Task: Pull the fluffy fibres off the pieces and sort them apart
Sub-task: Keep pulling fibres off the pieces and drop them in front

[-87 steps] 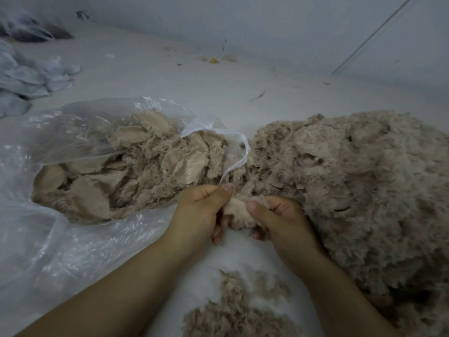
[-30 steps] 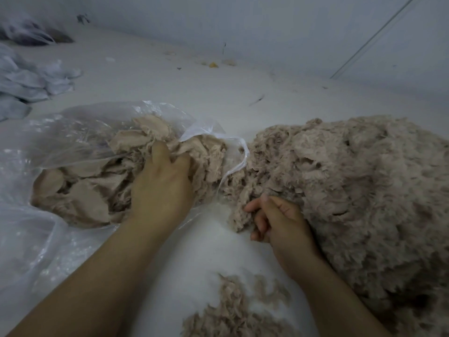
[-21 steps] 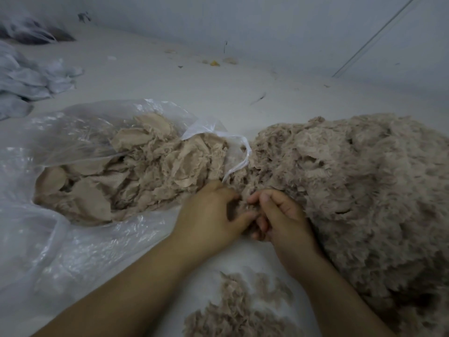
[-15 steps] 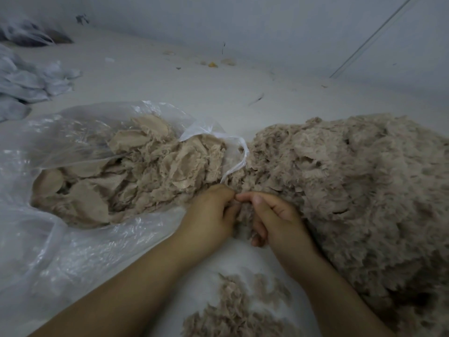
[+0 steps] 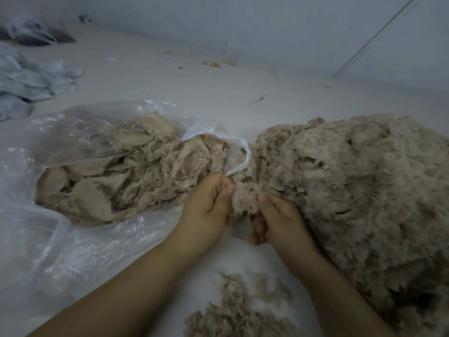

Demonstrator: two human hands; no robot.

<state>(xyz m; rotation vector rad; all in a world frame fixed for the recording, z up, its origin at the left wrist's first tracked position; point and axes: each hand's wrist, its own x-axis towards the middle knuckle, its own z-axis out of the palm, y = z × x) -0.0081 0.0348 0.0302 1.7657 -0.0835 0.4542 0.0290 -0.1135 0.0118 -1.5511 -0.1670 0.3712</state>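
Note:
A small beige fluffy piece (image 5: 244,201) is held between both hands at the centre of the view. My left hand (image 5: 206,210) pinches its left edge with thumb and curled fingers. My right hand (image 5: 277,221) pinches its right edge the same way. A large heap of fluffy beige pieces (image 5: 352,190) fills the right side, touching my right hand. A clear plastic bag (image 5: 60,239) lies open on the left, with stripped flat beige pieces (image 5: 126,176) inside. A small pile of loose fibres (image 5: 240,310) sits on the white surface between my forearms.
Crumpled grey-white cloth (image 5: 26,81) lies at the far left. A dark bundle (image 5: 36,35) sits in the far left corner. Small scraps (image 5: 215,64) dot the white surface near the wall. A thin line (image 5: 376,35) runs up the wall at right.
My left hand came out of the bag and moved right to meet my right hand. Both hands now pinch one fluffy piece lifted from the heap's edge.

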